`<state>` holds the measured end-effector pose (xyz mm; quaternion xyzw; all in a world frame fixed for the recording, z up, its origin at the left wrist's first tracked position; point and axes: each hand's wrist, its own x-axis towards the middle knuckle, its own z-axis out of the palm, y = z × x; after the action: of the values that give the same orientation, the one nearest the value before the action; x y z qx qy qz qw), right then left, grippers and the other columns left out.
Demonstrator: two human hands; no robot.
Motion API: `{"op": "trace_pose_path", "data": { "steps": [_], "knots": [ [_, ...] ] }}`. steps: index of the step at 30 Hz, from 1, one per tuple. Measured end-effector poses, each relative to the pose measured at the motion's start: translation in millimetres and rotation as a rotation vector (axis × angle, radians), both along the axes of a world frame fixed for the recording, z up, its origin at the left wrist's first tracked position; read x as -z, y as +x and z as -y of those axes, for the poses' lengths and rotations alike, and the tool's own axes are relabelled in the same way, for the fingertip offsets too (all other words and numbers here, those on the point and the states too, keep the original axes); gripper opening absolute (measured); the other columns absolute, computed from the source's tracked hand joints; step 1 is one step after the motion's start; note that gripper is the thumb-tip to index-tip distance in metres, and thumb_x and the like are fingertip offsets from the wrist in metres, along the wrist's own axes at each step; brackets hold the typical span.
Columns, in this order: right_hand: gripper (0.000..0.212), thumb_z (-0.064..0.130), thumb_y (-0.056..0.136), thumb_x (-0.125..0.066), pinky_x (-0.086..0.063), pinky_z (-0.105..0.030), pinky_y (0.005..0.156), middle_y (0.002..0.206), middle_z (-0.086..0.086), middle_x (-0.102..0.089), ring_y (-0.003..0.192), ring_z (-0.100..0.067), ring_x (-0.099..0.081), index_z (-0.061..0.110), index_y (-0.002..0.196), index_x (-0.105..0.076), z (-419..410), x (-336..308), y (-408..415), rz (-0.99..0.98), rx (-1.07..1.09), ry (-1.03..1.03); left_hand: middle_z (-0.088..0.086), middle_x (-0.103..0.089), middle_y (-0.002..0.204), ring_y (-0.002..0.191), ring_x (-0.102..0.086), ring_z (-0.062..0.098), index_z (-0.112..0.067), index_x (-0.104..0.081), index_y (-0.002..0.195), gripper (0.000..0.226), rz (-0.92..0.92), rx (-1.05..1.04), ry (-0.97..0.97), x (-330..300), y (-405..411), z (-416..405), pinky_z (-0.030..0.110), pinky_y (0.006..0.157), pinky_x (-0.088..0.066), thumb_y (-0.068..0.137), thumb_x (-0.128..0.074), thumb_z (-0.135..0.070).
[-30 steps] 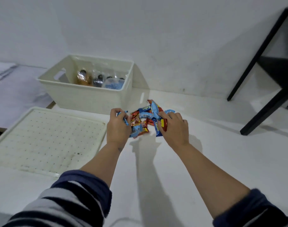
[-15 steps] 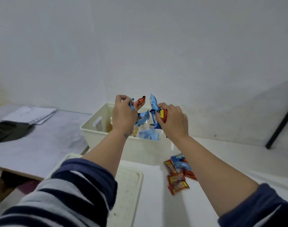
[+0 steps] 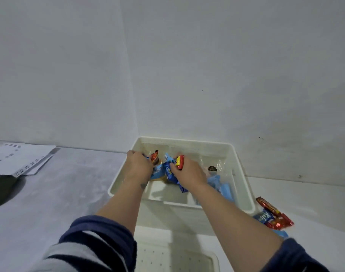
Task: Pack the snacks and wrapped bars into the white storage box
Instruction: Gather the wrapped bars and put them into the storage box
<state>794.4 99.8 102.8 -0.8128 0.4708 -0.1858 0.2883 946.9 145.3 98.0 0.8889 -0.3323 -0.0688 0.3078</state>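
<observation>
Both fists closed on wrapped bars: left hand, right hand, down inside the white storage box. Leftover snacks on desk, rightward, nearer right hand.

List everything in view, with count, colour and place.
box: one, white, against the wall.
held snacks: several, blue, red and yellow, over the box.
clear bags: count unclear, inside the box, far side.
blue packs: count unclear, inside the box, right.
loose snacks: a few, red and blue, on the table right of the box.
lid: one, white, dotted, near edge.
papers: white, far left.
left hand: gripping snacks.
right hand: gripping snacks.
</observation>
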Motion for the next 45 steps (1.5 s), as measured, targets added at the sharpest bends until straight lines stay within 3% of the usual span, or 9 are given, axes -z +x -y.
{"op": "trace_pose_path", "data": {
  "steps": [4, 7, 10, 15, 18, 31, 35, 41, 45],
  "knots": [
    [0.028, 0.039, 0.09, -0.056, -0.047, -0.032, 0.07, 0.084, -0.005, -0.064, 0.08, -0.025, -0.061, 0.013, 0.095, -0.063, 9.3, 23.6, 16.8, 0.036, 0.031, 0.238, 0.015, -0.066, 0.102, 0.083, -0.067, 0.034, -0.01, -0.066, 0.094, 0.038, -0.048, 0.071, 0.177, 25.1, 15.1, 6.5, 0.036, 0.075, -0.057, 0.088, -0.053, -0.045],
    [0.037, 0.034, 0.088, -0.062, -0.047, -0.031, 0.083, 0.119, -0.006, -0.065, 0.106, -0.022, -0.061, 0.015, 0.12, -0.063, 13.2, 25.9, 14.5, 0.08, 0.018, 0.444, 0.009, -0.066, 0.106, 0.098, -0.063, 0.028, -0.02, -0.065, 0.106, 0.062, -0.035, 0.164, 0.304, 31.2, 11.9, 2.7, 0.03, 0.075, -0.045, 0.084, -0.037, -0.071],
    [0.047, 0.029, 0.09, -0.062, -0.045, -0.029, 0.091, 0.137, -0.001, -0.053, 0.121, -0.021, -0.053, 0.02, 0.135, -0.053, 15.0, 16.2, 4.6, 0.01, -0.047, 0.469, 0.008, -0.068, 0.105, 0.099, -0.062, 0.027, -0.02, -0.064, 0.108, 0.069, -0.109, 0.2, 0.332, 22.8, 3.3, 2.7, 0.032, 0.082, -0.047, 0.082, -0.03, -0.074],
    [0.039, 0.026, 0.092, -0.058, -0.043, -0.025, 0.084, 0.133, -0.006, -0.056, 0.102, -0.018, -0.056, 0.022, 0.131, -0.056, 17.2, -11.3, -24.4, -0.092, -0.048, 0.282, 0.005, -0.067, 0.091, 0.085, -0.063, 0.024, -0.015, -0.065, 0.095, 0.045, -0.043, 0.335, 0.337, -1.4, -26.6, 9.0, 0.034, 0.079, -0.052, 0.085, -0.044, -0.054],
    [0.036, 0.028, 0.091, -0.06, -0.042, -0.026, 0.09, 0.13, -0.008, -0.059, 0.11, -0.021, -0.058, 0.021, 0.125, -0.061, 22.9, -29.9, -55.0, -0.122, -0.026, 0.212, 0.007, -0.068, 0.09, 0.086, -0.063, 0.025, -0.012, -0.066, 0.09, 0.038, -0.004, 0.44, 0.341, -19.2, -57.9, 19.9, 0.033, 0.078, -0.051, 0.087, -0.046, -0.044],
    [0.034, 0.027, 0.092, -0.056, -0.04, -0.028, 0.095, 0.135, -0.006, -0.055, 0.122, -0.023, -0.053, 0.02, 0.126, -0.059, 77.3, -43.2, -244.9, -0.262, 0.149, 0.125, 0.007, -0.059, 0.129, 0.118, -0.055, 0.025, -0.014, -0.061, 0.122, 0.034, 0.019, 0.779, 0.166, -37.7, -261.7, 85.7, 0.033, 0.096, -0.045, 0.094, -0.048, -0.028],
    [0.036, 0.027, 0.095, -0.05, -0.04, -0.029, 0.096, 0.136, -0.006, -0.055, 0.123, -0.025, -0.052, 0.022, 0.13, -0.056, 96.9, 4.1, -286.3, -0.357, 0.11, 0.15, 0.008, -0.056, 0.135, 0.124, -0.051, 0.025, -0.015, -0.057, 0.129, 0.035, -0.052, 0.883, 0.234, -5.1, -314.9, 98.0, 0.031, 0.1, -0.04, 0.098, -0.044, -0.026],
    [0.034, 0.018, 0.095, -0.046, -0.042, -0.032, 0.099, 0.135, -0.006, -0.054, 0.123, -0.026, -0.052, 0.026, 0.124, -0.062, 110.5, 100.9, -313.7, -0.325, -0.017, 0.168, 0.007, -0.044, 0.14, 0.127, -0.044, 0.025, -0.021, -0.048, 0.133, 0.038, -0.158, 0.7, 0.231, 107.5, -339.5, 73.7, 0.033, 0.104, -0.036, 0.096, -0.047, -0.03],
    [0.039, 0.039, 0.101, -0.029, -0.01, -0.052, 0.119, 0.16, 0.002, -0.015, 0.147, -0.031, -0.008, 0.044, 0.137, -0.043, 104.2, 141.5, -308.8, -0.445, -0.204, 0.071, 0.005, -0.019, 0.158, 0.146, -0.012, 0.034, -0.037, -0.026, 0.145, 0.072, 0.007, 0.682, 0.374, 163.4, -350.7, 32.7, 0.051, 0.119, -0.012, 0.083, -0.032, -0.074]
  ]
}}
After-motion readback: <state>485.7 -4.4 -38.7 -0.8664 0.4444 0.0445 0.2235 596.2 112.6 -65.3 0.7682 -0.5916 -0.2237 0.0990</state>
